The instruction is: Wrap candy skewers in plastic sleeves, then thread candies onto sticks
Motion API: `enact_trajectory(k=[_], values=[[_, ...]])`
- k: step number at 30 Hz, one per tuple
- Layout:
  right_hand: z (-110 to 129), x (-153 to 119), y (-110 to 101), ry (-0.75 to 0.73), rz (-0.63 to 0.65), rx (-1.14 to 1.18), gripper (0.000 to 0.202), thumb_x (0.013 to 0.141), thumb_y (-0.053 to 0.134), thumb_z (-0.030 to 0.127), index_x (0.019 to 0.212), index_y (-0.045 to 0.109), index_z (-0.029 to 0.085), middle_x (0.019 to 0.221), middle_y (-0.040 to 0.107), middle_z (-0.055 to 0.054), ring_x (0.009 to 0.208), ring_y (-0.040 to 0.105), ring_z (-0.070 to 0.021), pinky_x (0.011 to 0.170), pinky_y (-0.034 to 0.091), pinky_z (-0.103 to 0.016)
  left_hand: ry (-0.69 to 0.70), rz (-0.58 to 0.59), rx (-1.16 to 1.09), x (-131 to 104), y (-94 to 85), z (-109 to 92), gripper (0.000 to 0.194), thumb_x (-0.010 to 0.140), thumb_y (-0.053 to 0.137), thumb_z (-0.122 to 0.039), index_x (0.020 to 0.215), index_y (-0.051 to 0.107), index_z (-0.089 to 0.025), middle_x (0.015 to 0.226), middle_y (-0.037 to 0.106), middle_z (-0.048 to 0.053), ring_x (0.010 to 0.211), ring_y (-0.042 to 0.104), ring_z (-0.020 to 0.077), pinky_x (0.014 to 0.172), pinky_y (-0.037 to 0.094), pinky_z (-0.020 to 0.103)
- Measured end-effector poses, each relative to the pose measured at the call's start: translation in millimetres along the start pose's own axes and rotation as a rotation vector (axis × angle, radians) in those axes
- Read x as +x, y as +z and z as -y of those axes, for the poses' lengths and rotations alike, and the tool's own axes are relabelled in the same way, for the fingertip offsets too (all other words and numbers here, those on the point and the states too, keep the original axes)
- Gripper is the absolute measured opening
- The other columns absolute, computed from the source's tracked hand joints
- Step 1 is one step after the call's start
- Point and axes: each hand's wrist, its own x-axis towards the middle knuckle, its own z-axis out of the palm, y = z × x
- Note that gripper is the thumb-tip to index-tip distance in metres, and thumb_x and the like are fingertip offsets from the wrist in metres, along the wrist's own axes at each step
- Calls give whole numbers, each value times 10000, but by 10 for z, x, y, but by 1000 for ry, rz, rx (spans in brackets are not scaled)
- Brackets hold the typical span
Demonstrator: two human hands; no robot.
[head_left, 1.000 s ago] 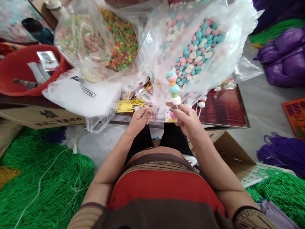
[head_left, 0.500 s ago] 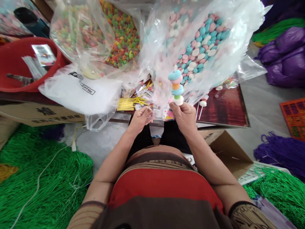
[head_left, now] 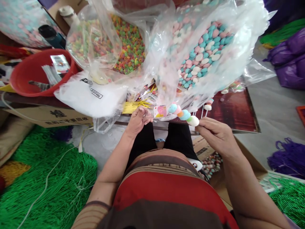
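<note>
- Near left, floor: big heap of shiny green cords, white cable lying across it.
- Near right, below table level: open cardboard carton, small multicoloured pieces inside, too small to identify.
- Left hand: at the table's near edge, thumb and fingertips pinched together on the left end of a small printed bag, pink and yellow print facing up.
- Right hand: right of the bag, thumb and fingers closed at the white end of a candy skewer; exact grip on the stick hidden.
- Skewer: between the hands, lying nearly crosswise, tilted; blue, pink, orange, blue, green, white from left to right. Blue tip just beside the bag's right end; cannot tell if touching.
- Dark red table, near edge: bundle of yellow twist ties left of the bag; more candy sticks beyond the skewer, to the right.
- Left on table: white plastic bag marked "Happy"; farther left, red basin holding white sticks and a printed packet.
- Far middle: clear bag of ring candies, orange, green, yellow.
- Far right: clear bag of pastel candies, blue, pink, white.
</note>
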Motion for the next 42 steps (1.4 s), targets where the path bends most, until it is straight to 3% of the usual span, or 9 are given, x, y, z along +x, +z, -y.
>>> enact_trajectory(k=[4,13,18,21,26,31,35,39,42], values=[[-2,5,-43,4,52,-13,179,923,613,185,763,681,229,685,586,14,599,554,-122,566,433,-255,-8,31,23,6,16,1,526,715,846,-668,741,599,-204,573,552,-90,368,361,26,475,486,244],[-220,-91,-60,136,95,24,221,964,642,396,844,744,240,711,709,-4,648,663,-165,632,516,-275,-8,69,16,23,32,48,544,708,846,-671,729,577,-199,577,566,-82,382,324,14,494,518,242],[-238,-101,-97,188,84,-9,252,962,638,466,932,748,242,719,748,-7,660,694,-178,677,549,-297,1,97,51,41,5,57,533,723,834,-678,753,615,-192,606,613,-62,385,371,17,412,395,194],[-235,-103,-105,232,67,5,243,957,647,463,1017,713,238,759,776,-16,689,708,-184,684,552,-301,-14,112,61,41,6,40,543,719,828,-693,748,624,-191,586,593,-63,382,365,18,396,349,189],[-262,-112,-81,253,-3,-15,212,937,671,440,954,688,230,758,784,-21,609,658,-164,598,507,-286,-59,68,50,17,33,14,565,680,844,-711,742,608,-201,570,563,-63,380,336,23,392,324,206],[-269,-102,-69,193,-126,-70,112,908,705,346,913,732,238,770,761,-3,623,634,-151,596,494,-281,-102,29,81,8,57,3,615,636,830,-768,749,582,-216,557,521,-61,418,418,68,437,393,247],[-266,-82,-97,122,-175,-82,54,888,727,289,858,759,257,806,750,-2,702,662,-164,655,519,-292,-114,57,88,17,72,-6,609,633,838,-762,715,575,-220,484,384,-101,382,327,56,468,440,277],[-267,-80,-121,82,-191,-44,72,888,731,288,838,772,258,830,741,-18,753,683,-183,720,552,-325,-93,37,90,26,83,-2,611,622,846,-759,710,579,-218,563,491,-75,387,293,39,474,459,295],[-259,-84,-124,72,-187,-34,74,886,734,288,839,785,262,809,732,-17,736,673,-180,700,546,-327,-76,32,94,29,84,-3,602,641,832,-762,711,584,-218,529,456,-84,380,284,39,489,470,295]])
